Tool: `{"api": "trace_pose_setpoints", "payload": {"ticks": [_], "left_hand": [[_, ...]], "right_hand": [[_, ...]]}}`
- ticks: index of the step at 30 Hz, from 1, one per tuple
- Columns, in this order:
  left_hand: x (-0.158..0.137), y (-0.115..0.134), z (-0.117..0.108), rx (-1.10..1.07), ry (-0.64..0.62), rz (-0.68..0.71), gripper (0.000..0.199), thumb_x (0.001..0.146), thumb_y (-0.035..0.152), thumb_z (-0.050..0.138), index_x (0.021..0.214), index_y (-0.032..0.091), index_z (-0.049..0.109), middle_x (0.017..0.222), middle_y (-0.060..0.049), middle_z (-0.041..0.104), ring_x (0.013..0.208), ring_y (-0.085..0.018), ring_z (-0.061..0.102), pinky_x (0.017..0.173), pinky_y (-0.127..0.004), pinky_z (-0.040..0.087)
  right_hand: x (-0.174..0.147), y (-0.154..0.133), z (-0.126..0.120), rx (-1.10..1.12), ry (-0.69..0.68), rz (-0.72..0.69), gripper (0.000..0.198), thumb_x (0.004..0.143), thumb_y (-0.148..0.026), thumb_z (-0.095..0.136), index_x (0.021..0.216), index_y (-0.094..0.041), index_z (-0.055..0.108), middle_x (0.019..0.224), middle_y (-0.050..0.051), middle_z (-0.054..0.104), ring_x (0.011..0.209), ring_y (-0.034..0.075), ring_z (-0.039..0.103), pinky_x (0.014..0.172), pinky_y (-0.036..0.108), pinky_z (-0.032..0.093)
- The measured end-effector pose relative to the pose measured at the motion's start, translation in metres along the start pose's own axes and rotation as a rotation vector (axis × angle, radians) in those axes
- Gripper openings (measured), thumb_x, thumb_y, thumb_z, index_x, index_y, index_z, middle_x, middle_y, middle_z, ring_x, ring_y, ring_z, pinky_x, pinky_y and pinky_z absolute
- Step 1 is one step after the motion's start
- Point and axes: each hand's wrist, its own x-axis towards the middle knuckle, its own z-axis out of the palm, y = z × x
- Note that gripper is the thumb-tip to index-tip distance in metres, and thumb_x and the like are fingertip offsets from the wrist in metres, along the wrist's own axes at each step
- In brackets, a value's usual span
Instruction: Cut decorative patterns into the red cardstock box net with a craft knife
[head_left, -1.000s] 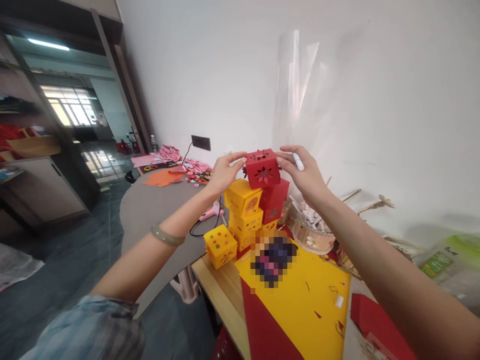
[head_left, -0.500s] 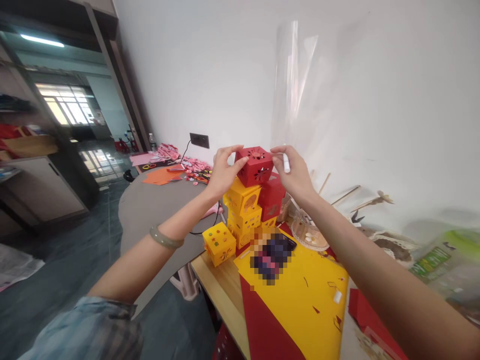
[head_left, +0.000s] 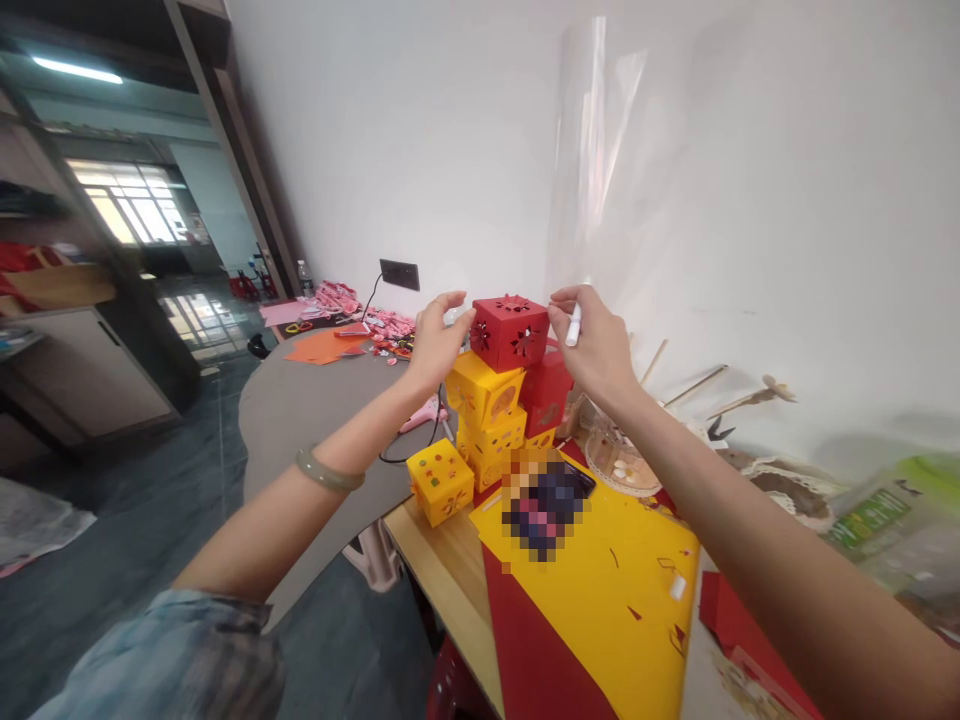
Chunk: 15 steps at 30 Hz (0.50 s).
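Note:
A red paper box (head_left: 510,335) with flower-shaped cut-outs rests on top of a stack. Beneath it are a yellow paper box (head_left: 484,390) and another red box (head_left: 546,390), with more yellow boxes lower down. My left hand (head_left: 439,340) is beside the top box's left side, thumb and forefinger apart; what the pale patch between them is, I cannot make out. On the right, my right hand (head_left: 592,335) holds a white pen (head_left: 574,326) in its curled fingers, with fingertips close to the box's right edge. A single yellow box (head_left: 441,482) stands lower left of the stack.
Yellow card sheets (head_left: 600,590) lie on the wooden table (head_left: 442,570), bearing a phone (head_left: 574,480) and paper scraps. Behind my right arm are a woven basket (head_left: 622,470) and sticks. A grey table (head_left: 322,400) at left carries orange paper (head_left: 326,345) and pink pieces.
My left hand has come off the red box and moved slightly left. The top box now sits turned a little and more level. My right hand still has the white pen.

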Motion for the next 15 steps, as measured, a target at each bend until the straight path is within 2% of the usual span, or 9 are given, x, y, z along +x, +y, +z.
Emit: {"api": "trace_pose_setpoints", "payload": {"ticks": [4,10,12,15], "left_hand": [[0.004,0.002,-0.003,-0.031,-0.034,0.0,0.027,0.08,0.021,0.054,0.105,0.013,0.059,0.115,-0.01,0.06,0.11,-0.021,0.052,0.095,-0.034,0.038],[0.012,0.008,-0.003,-0.054,-0.098,0.061,0.024,0.081,0.018,0.052,0.101,0.01,0.062,0.108,-0.01,0.065,0.103,-0.018,0.058,0.09,-0.03,0.044],[0.014,0.006,-0.002,-0.042,-0.113,0.09,0.022,0.082,0.017,0.051,0.098,0.011,0.064,0.104,-0.008,0.066,0.101,-0.018,0.059,0.089,-0.03,0.044],[0.019,0.002,-0.003,-0.006,-0.134,0.153,0.019,0.081,0.013,0.052,0.092,0.013,0.067,0.098,-0.007,0.069,0.096,-0.018,0.061,0.088,-0.03,0.045]], "right_hand": [[0.002,-0.004,0.0,-0.022,-0.023,0.038,0.026,0.083,-0.042,0.047,0.098,-0.022,0.051,0.102,0.011,0.065,0.093,0.03,0.059,0.079,0.046,0.043],[0.003,-0.021,0.006,-0.153,-0.033,0.089,0.07,0.067,-0.062,0.056,0.119,-0.018,0.04,0.121,0.014,0.057,0.098,0.035,0.058,0.077,0.05,0.044],[0.001,-0.029,0.009,-0.233,-0.065,0.079,0.075,0.066,-0.063,0.056,0.122,-0.016,0.039,0.121,0.016,0.056,0.095,0.036,0.059,0.075,0.051,0.045],[-0.001,-0.039,0.014,-0.311,-0.083,0.073,0.071,0.069,-0.059,0.054,0.122,-0.014,0.04,0.118,0.018,0.058,0.091,0.038,0.06,0.072,0.051,0.045]]}}
